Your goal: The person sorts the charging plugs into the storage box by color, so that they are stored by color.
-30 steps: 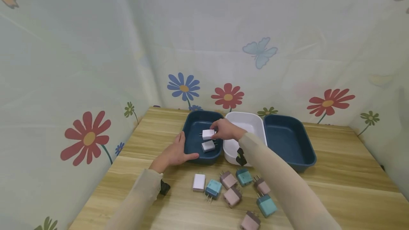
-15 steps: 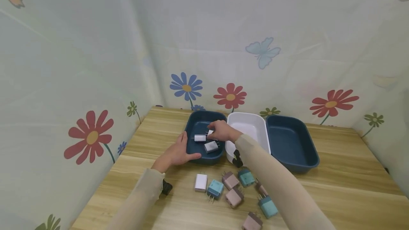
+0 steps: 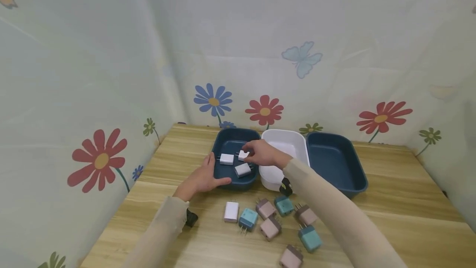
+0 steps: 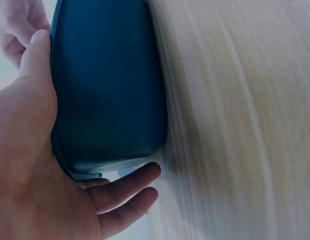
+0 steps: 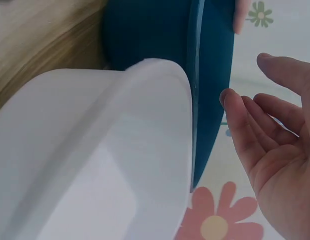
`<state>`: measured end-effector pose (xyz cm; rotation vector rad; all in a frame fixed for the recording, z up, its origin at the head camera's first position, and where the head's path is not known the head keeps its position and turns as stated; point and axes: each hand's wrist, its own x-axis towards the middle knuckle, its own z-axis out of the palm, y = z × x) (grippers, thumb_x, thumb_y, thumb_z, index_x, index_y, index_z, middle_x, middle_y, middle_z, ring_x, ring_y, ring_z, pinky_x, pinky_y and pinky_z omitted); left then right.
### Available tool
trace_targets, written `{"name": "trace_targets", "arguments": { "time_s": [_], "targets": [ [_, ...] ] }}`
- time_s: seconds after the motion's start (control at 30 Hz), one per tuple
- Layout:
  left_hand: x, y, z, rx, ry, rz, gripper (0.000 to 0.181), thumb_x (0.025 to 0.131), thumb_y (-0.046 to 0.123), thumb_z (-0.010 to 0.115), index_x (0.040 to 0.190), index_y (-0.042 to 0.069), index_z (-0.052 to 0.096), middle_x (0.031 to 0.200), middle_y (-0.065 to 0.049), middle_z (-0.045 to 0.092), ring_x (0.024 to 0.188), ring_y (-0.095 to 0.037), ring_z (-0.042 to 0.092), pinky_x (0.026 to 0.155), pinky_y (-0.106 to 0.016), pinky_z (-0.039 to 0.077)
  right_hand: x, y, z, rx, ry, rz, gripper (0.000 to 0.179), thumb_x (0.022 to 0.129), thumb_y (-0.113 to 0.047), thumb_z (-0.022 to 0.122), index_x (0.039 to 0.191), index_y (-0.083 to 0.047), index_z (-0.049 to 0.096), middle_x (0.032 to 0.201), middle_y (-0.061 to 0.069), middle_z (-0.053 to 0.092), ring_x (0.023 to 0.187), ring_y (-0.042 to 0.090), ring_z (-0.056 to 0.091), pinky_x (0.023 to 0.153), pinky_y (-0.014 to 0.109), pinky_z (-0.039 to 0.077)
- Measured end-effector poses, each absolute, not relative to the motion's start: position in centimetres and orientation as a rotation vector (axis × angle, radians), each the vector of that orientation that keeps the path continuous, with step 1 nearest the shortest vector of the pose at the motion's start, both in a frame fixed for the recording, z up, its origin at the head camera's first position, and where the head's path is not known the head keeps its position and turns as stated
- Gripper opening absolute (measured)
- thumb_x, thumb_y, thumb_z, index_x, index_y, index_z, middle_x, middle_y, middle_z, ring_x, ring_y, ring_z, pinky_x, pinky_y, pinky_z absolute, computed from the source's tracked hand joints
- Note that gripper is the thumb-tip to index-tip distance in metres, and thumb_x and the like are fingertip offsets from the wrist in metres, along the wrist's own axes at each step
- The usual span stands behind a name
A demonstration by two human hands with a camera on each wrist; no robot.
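Inside the left dark blue tray (image 3: 234,186) lie three white plug chargers: one at the left (image 3: 226,159), one at the front (image 3: 243,170) and one at the right (image 3: 243,155). My right hand (image 3: 262,152) hovers over the tray's right side, fingertips right at the last charger. The right wrist view shows its thumb and fingers (image 5: 280,75) apart, nothing between them. My left hand (image 3: 202,177) rests at the tray's front left corner. Its thumb (image 4: 37,57) lies along the front rim, the other fingers loosely extended along the left wall.
A white tray (image 3: 273,181) and another dark blue tray (image 3: 336,164) stand to the right. On the wooden table (image 3: 401,202) in front are a white charger (image 3: 231,211), teal chargers (image 3: 310,238) and several pink ones (image 3: 291,257). A flowered curtain hangs behind.
A white charger pinched in my right hand a second ago has been let go in the tray. Three chargers now show there instead of two. The left hand stays at the corner.
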<state>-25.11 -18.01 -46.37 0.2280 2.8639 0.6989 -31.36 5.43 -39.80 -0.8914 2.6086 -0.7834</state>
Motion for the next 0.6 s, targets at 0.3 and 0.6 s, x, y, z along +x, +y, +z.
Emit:
{"name": "trace_targets", "arguments": {
  "time_s": [0.3, 0.6],
  "targets": [
    [-25.2, -18.1, -46.5, 0.218, 2.862, 0.702, 0.119, 0.075, 0.069, 0.062, 0.150, 0.002, -0.002, 0.155, -0.022, 0.006, 0.130, -0.041, 0.036, 0.103, -0.051, 0.033, -28.0, 6.6, -39.3, -1.093, 2.596, -0.722, 0.037, 0.085, -0.018, 0.071, 0.119, -0.004, 0.063, 0.109, 0.011, 0.065, 0.090, 0.013, 0.064, 0.079, 0.027, 0.052],
    [-25.4, -18.2, -46.5, 0.238, 2.849, 0.689, 0.116, 0.078, 0.068, 0.060, 0.150, -0.001, -0.002, 0.155, -0.023, 0.002, 0.132, -0.041, 0.033, 0.104, -0.050, 0.032, -24.3, 6.7, -40.3, -1.401, 2.489, -0.611, 0.034, 0.085, -0.014, 0.071, 0.116, -0.004, 0.064, 0.107, 0.010, 0.065, 0.087, 0.012, 0.063, 0.076, 0.020, 0.050]
  ]
}}
